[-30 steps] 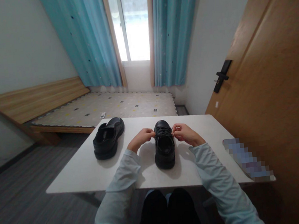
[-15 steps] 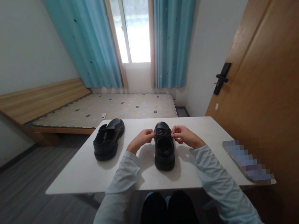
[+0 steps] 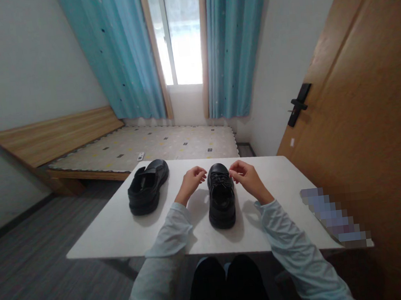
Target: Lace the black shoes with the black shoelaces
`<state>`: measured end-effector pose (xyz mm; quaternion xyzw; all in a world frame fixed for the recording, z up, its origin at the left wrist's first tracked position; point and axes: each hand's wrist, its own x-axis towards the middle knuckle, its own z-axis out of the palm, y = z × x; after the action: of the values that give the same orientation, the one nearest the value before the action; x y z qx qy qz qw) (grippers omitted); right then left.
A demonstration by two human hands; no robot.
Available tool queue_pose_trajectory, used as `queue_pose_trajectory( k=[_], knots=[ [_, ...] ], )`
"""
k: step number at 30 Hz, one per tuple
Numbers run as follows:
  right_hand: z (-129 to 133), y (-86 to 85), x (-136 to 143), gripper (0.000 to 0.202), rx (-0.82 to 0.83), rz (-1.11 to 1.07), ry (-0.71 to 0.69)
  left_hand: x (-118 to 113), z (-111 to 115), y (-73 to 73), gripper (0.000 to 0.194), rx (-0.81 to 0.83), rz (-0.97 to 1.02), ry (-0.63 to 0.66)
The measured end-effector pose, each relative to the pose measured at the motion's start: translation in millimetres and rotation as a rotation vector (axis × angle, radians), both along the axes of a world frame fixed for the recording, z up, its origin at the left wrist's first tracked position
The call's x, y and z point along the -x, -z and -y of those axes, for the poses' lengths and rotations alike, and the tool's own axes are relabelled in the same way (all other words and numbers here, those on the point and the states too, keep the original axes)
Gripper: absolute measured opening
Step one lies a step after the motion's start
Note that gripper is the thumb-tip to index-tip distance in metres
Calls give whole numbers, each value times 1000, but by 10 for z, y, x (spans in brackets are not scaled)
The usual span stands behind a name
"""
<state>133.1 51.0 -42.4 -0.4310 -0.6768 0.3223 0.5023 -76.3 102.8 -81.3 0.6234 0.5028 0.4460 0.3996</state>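
Beige patterned bed (image 3: 156, 140) with a wooden headboard (image 3: 63, 136), low beneath the window (image 3: 185, 37). Brown door (image 3: 372, 117) on the right, with a black handle (image 3: 299, 105). Blue curtains (image 3: 129, 57) to either side of the window. White table (image 3: 98, 232) in front of the bed, near edge just above dark-trousered knees (image 3: 214, 282). Pale blue sleeves (image 3: 173, 229) reaching over the near edge, one on each side of its middle. Pixelated patch (image 3: 336, 217) along the right edge, toward the near right corner, contents hidden.

Black laced shoe (image 3: 223, 212) upright between the two hands, a little right of the table's middle, toe near the far edge, heel toward the near edge. Black second shoe (image 3: 144, 199), also upright, close to the left edge toward the far left corner, well apart from the first.

Right hand (image 3: 248, 174) at the laced shoe's right side, thumb and forefinger tips brought together by the laces (image 3: 220, 179); cannot tell whether pinching a lace end. Left hand (image 3: 191, 183) just beside the same shoe's left side, fingers loosely bent; cannot tell whether gripping anything. Laces dark across the shoe's top, too small to make out a knot. Small white thing (image 3: 141, 156) on the bed, just past the table's far left corner.
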Motion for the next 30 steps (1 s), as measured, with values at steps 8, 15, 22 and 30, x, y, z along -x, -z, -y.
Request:
queue_pose_trajectory(
  k=[8,15,22,30],
  knots=[
    [722,-117,393,27,-256,788,-71,-57,7,91,11,-97,-205,22],
    [901,142,609,22,-351,1094,165,-45,61,52,11,-117,-245,11],
    [920,151,639,13,-359,1086,226,-23,41,105,10,-123,-231,39],
    [624,143,290,16,-294,1115,326,-22,53,113,11,-125,-247,61]
  ],
)
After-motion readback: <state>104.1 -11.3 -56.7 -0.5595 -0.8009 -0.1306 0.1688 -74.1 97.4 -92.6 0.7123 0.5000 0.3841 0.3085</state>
